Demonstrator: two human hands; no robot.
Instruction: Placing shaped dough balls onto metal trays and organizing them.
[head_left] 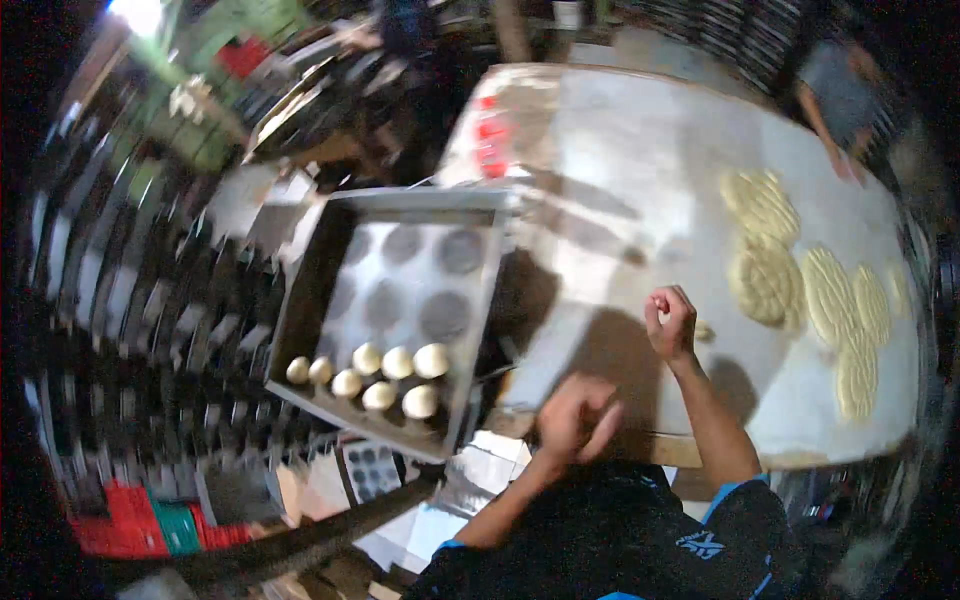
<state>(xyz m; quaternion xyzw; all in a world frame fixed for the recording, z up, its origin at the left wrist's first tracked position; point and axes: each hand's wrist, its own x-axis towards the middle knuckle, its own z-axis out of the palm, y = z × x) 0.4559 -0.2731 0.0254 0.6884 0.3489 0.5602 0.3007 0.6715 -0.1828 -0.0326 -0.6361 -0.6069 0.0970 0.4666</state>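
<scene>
My left hand (pixel 578 425), blurred, is over the near edge of the worktable (pixel 620 120), right of a metal tray (pixel 402 285), with thumb and fingers apart and nothing visible in it. My right hand (pixel 670 318) is closed above the table; what it may hold is hidden. Just right of it lies a small dough piece (pixel 703 330). Several pale dough balls (pixel 397 362) sit in the tray's near part, below rows of dark round marks. Coiled and elongated dough strands (pixel 767 282) lie on the table's right half.
A person (pixel 840 100) stands at the table's far right, one hand on it. Red objects (pixel 492 135) lie at the far left of the table. Stacked dark trays (pixel 160 280) fill the left side, with red and green crates (pixel 130 515) below. Dark racks stand behind the table.
</scene>
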